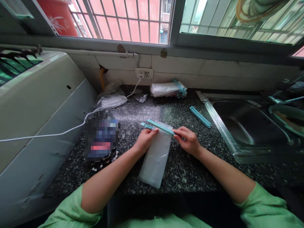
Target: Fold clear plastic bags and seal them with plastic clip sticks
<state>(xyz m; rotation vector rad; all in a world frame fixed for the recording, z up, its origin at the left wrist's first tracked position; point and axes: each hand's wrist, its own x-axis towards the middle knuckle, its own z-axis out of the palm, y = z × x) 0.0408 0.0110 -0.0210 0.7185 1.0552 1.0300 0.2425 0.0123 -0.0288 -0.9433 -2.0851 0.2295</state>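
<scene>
A clear plastic bag (155,158) lies lengthwise in front of me, its lower end towards the counter's front edge. Across its top sits a teal bag sealing clip (160,127), opened at the left, where its second bar juts out. My left hand (145,139) is closed on the bag's upper left edge, thumb on top just below the clip. The right end of the clip is pinched between the thumb and fingers of my right hand (187,139). Another teal clip (200,117) rests on the counter to the right, near the sink.
By the wall lies a stack of clear bags with teal clips (167,89). A white cable (71,129) runs from the wall socket (144,73) to the left. A blurred-out item (102,139) lies left of my arm. The steel sink (237,123) is at right.
</scene>
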